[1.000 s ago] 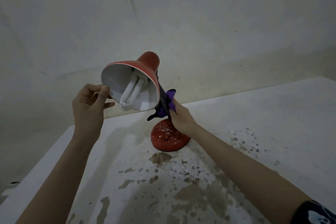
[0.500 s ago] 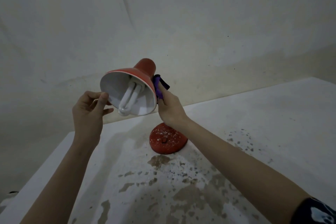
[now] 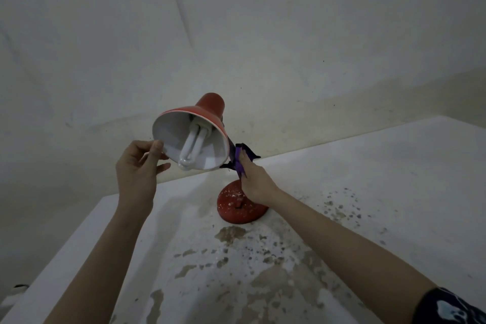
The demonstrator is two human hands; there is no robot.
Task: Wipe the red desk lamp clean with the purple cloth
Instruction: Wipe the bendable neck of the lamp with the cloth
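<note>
Pinched shade (image 3: 210,110) rim in left hand (image 3: 136,168); clenched cloth (image 3: 238,159) round neck (image 3: 231,146) in right hand (image 3: 255,184), mid-wipe. Judged task partway: speckled base (image 3: 236,209) not yet wiped.

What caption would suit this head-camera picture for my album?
The left hand holds the red desk lamp by its shade rim while the right hand grips the purple cloth around its stem.

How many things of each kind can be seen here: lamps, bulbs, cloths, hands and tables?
Lamps: 1, the red desk lamp
Bulbs: 1, the white bulb inside the shade
Cloths: 1, the purple cloth at the lamp's neck
Hands: 2, the left hand at the shade's rim, the right hand holding the cloth
Tables: 1, the white table
Total: 6
</note>
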